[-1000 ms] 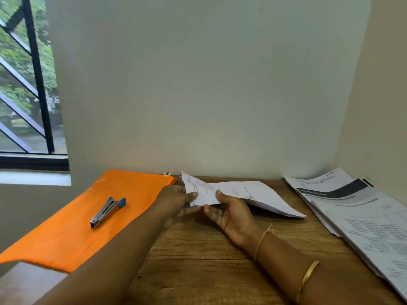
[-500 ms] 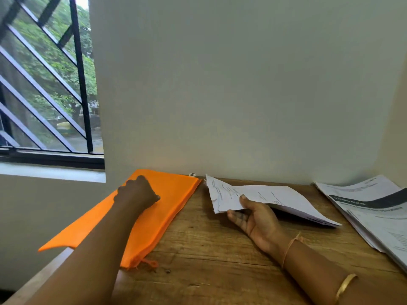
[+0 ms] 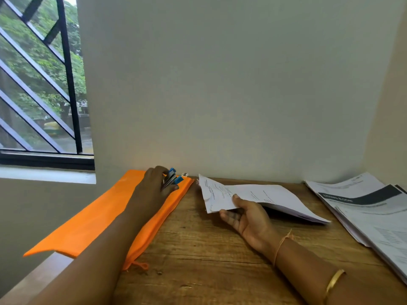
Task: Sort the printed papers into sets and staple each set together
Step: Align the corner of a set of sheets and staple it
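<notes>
The person's left hand [image 3: 154, 188] curls its fingers around a small metal stapler [image 3: 172, 179] with blue plastic ends. It holds the stapler at the far end of the orange zip pouch [image 3: 99, 221], close to the wall [image 3: 220, 84]. Whether the stapler is clear of the pouch cannot be told. The pouch lies along the left side of the wooden counter [image 3: 209, 256] with its near corner hanging over the edge. It probably serves as a parking spot for the tool, out of the way of the sheets. The right hand [image 3: 248, 216] lies palm up and pinches a gathered set of printed papers [image 3: 259, 194], thumb on top and fingers underneath, near its left corner. That corner is raised and turned toward the stapler, while the far end of the set sags onto the counter. The grip appears meant to keep the sheets squared and to offer one free corner to the stapler's mouth. A larger stack of printed papers [image 3: 370, 216] is fanned along the right edge, well apart from the held set, apparently waiting to be sorted. The step in hand looks like bringing the stapler across to the raised corner, and the main risk is the sheets slipping out of line under the loose pinch.
</notes>
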Available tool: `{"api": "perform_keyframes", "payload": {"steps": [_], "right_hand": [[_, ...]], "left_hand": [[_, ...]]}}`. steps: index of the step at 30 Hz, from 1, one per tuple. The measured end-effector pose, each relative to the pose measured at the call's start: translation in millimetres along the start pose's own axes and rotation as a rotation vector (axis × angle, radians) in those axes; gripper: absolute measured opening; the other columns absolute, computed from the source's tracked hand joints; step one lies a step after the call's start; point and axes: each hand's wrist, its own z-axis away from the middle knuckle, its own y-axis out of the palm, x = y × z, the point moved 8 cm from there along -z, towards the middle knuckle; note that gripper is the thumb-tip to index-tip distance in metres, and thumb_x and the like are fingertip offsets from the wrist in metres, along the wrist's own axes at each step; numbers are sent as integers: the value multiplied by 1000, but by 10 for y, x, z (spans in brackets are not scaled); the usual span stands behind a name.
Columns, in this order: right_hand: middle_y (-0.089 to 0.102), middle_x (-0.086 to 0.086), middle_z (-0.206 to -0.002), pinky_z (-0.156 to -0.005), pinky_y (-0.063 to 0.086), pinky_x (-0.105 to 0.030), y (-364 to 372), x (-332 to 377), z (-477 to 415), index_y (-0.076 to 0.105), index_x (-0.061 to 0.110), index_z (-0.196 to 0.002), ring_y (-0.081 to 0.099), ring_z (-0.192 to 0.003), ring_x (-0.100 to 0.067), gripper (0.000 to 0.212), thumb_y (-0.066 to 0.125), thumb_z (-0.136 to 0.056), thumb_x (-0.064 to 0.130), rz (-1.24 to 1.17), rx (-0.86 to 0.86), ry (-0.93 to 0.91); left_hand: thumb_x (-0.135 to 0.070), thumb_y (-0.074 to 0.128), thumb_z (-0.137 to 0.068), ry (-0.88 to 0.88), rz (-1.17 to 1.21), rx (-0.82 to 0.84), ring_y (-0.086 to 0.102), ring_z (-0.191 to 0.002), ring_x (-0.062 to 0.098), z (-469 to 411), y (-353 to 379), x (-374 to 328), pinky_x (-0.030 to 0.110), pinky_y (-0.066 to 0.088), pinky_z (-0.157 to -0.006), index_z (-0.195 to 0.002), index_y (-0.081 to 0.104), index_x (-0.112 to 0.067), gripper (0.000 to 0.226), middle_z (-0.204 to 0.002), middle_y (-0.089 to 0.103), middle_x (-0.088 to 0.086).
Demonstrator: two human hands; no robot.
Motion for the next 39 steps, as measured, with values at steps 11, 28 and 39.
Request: {"api": "perform_keyframes", "payload": {"steps": [11,28,39], "right_hand": [[66,-23,-102,-52,58,-31,13,4,20,50,3,-117,66,-76,-29,20,47,-98,10,-1,7,-2],[67,-22,-101,-53,58,-30,34,-3,0,50,2,-122,66,-76,-28,25,46,-99,11,-18,20,-14],[68,-21,-102,-56,59,-31,55,-19,22,50,4,-122,69,-77,-28,25,48,-98,13,-24,9,4]], "left_hand": [[-21,76,-77,69,14,94,50,-80,13,58,91,-241,12,37,-63,-120,49,-12,51,-90,53,-8],[-44,53,-92,-49,-40,529,55,-68,7,230,485,-306,26,45,-66,-108,43,-22,28,-82,55,-10],[-4,50,-93,-406,436,997,49,-53,11,589,674,-434,20,40,-49,-123,27,-26,44,-70,54,5]]}}
